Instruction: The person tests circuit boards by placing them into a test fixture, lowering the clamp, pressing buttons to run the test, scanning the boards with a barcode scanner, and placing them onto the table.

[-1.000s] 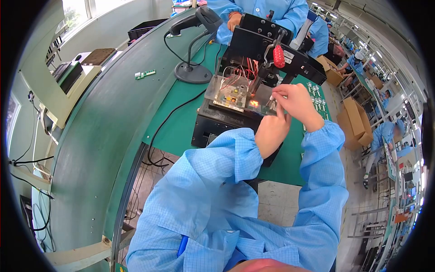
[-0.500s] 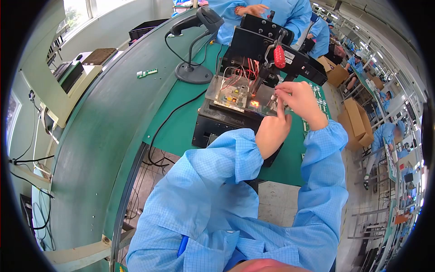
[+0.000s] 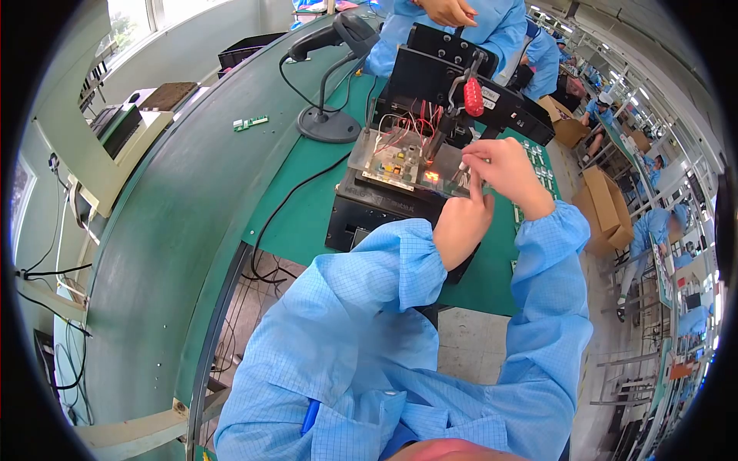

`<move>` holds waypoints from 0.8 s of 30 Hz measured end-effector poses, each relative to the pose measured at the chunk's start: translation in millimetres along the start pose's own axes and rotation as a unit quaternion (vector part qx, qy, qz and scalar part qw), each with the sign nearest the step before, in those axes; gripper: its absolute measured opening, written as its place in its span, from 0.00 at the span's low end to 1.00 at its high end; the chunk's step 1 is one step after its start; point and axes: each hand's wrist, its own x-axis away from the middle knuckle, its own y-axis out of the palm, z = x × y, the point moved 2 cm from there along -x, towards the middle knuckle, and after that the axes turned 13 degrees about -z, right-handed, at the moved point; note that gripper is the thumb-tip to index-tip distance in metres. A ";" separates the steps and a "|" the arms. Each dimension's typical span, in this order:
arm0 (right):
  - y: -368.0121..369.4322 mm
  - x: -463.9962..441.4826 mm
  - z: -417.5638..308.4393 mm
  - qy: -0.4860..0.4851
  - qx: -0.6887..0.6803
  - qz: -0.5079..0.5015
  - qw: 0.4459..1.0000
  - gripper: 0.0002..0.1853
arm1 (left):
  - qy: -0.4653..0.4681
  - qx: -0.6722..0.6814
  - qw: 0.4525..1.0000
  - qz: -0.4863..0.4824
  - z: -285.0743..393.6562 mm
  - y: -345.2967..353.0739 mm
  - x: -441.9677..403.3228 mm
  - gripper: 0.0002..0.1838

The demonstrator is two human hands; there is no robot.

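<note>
A black test fixture (image 3: 377, 201) stands before me, with a circuit board (image 3: 394, 165) on its top plate and a small orange-lit display (image 3: 432, 177) beside it. My right hand (image 3: 503, 173) is closed at the fixture's right side, thumb and forefinger pinching a small whitish plug-like piece (image 3: 463, 166). Just below, my left hand (image 3: 463, 229) is curled with the forefinger pointing up, its tip close to the right fingertips. Whatever it may hold is hidden. Above the plate rises a toggle clamp with a red handle (image 3: 473, 97). Red and white wires (image 3: 419, 123) run behind the board.
A barcode scanner (image 3: 338, 34) rests on its stand at the left. One small board (image 3: 250, 123) lies on the green conveyor bench (image 3: 154, 253). Several boards (image 3: 540, 165) lie right of the fixture. Behind it is a co-worker's hand (image 3: 450, 11). Cardboard boxes (image 3: 603, 207) stand at right.
My right hand has shifted slightly left and down with its pinched piece. My left hand stays nearly still. The co-worker's hand behind the fixture has moved up and right.
</note>
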 end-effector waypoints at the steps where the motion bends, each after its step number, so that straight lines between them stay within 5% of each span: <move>1: 0.9 0.1 -1.2 -0.001 0.000 0.000 1.000 0.10 | 0.001 0.007 1.000 -0.002 -0.3 -0.7 0.6 0.08; 24: 0.9 0.0 -1.5 0.008 0.008 -0.017 1.000 0.09 | 0.003 0.022 1.000 0.009 -0.2 1.7 0.5 0.07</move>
